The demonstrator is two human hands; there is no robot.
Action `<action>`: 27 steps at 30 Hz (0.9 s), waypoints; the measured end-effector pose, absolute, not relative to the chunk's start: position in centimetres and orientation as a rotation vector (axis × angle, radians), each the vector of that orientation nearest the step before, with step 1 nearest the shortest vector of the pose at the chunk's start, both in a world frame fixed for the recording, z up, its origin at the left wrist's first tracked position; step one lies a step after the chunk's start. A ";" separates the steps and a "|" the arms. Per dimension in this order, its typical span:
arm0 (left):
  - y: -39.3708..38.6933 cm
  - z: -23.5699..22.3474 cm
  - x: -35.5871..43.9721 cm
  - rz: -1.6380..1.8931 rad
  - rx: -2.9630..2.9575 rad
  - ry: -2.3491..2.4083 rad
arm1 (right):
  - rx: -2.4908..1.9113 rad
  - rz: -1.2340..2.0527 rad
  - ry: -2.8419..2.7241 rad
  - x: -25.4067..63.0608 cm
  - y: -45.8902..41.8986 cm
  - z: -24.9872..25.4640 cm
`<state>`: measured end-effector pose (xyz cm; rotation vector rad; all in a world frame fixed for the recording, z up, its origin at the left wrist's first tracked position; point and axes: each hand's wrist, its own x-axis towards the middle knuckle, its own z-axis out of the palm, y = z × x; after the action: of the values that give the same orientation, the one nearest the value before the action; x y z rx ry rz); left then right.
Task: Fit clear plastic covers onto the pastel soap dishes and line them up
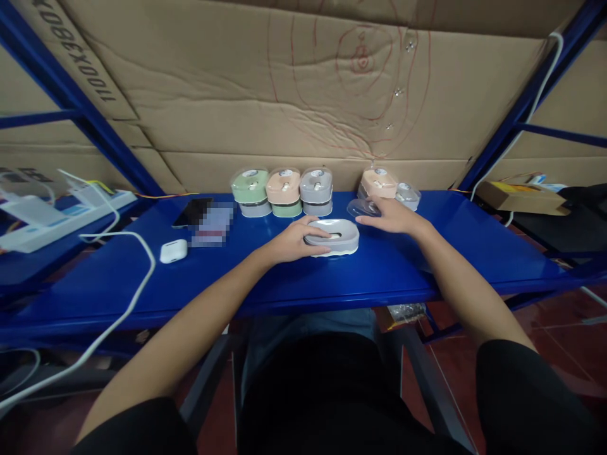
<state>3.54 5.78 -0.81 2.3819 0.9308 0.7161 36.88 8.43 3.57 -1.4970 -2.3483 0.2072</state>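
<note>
A grey oval box, like a soap box, sits on the blue table with its top uncovered and a small pale piece in its middle. My left hand grips its left end, with the thumb along the near side and the fingers over the far rim. To the box's upper right, my right hand holds a clear plastic lid between thumb and fingers. Behind that hand stand a peach box with a clear cover and a grey box, partly hidden by the hand.
Stacked along the back are a green box, another peach box and another grey box. At left lie a dark phone, a blurred-out item and a white earbud case. A white cable crosses the table's left side.
</note>
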 end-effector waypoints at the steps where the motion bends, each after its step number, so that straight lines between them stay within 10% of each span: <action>1: 5.7 -0.6 3.5 0.727 2.371 0.929 | -1.552 0.219 -2.371 37.3 8.8 3.3; 27: 4.7 -0.1 4.1 0.636 2.479 0.997 | -1.558 0.094 -2.282 38.0 9.3 3.7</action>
<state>4.11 4.71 -0.15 2.4786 0.9967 0.6361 38.02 9.30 3.71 -1.5585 -2.2817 0.0944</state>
